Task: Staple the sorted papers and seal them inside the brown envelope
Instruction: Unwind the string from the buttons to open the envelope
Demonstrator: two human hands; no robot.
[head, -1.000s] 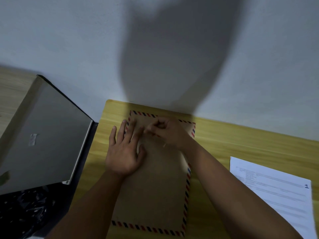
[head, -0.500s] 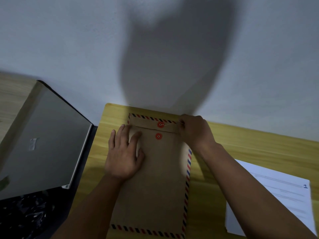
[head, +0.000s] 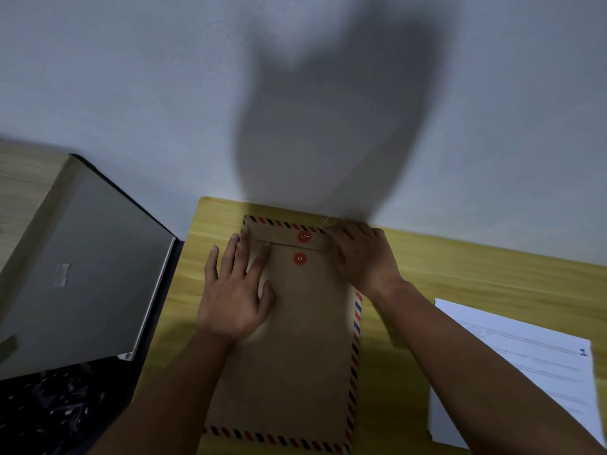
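Brown paper envelope with red-and-blue striped border (head: 295,356) lies flat on the yellow wooden desk (head: 460,274), flap folded down. Left hand (head: 235,297) is spread, pressing its upper left. Right hand (head: 361,254) pinches the thin white string (head: 320,224) beside the upper red disc (head: 303,237). Sealing appears in hand; next, the string likely needs winding round both discs.

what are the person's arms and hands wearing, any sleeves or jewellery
Nothing visible. The left hand and right hand are bare, with no gloves, rings or watch in view. Both forearms are bare up to the frame edge, with no sleeve showing.
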